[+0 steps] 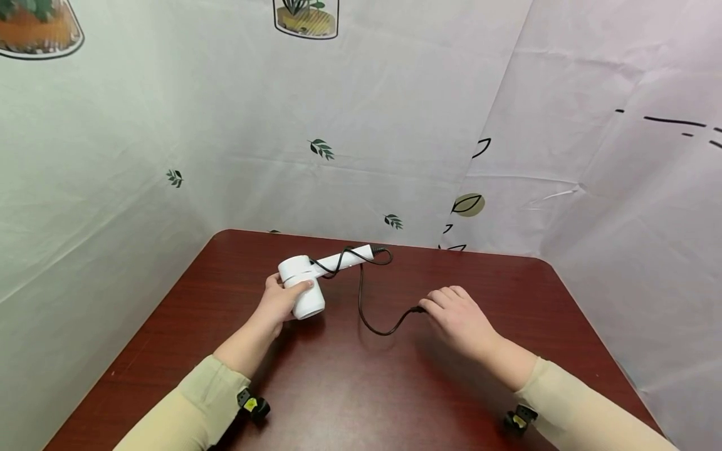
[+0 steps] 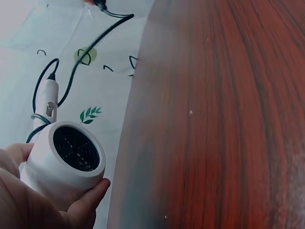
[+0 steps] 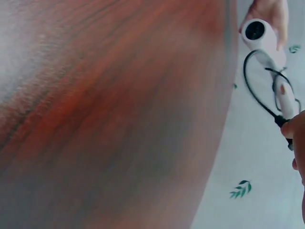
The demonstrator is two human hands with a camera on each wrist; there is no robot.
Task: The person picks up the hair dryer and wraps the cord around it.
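Observation:
A white hair dryer (image 1: 302,299) is held by its barrel in my left hand (image 1: 277,304), thumb across the near side. In the left wrist view the fingers wrap the barrel, and the dark round grille (image 2: 76,148) faces the camera. Its handle (image 1: 354,255) points away to the right, with black cord (image 1: 333,270) wound loosely round it. From there the cord droops across to my right hand (image 1: 459,321), which pinches its plug end (image 3: 284,125) between thumb and fingers.
Both hands are over a dark red-brown wood-grain table (image 1: 361,388) with rounded far corners. White cloth (image 1: 361,113) printed with leaves and jars hangs behind it and along both sides. A small black device is strapped at each sleeve cuff.

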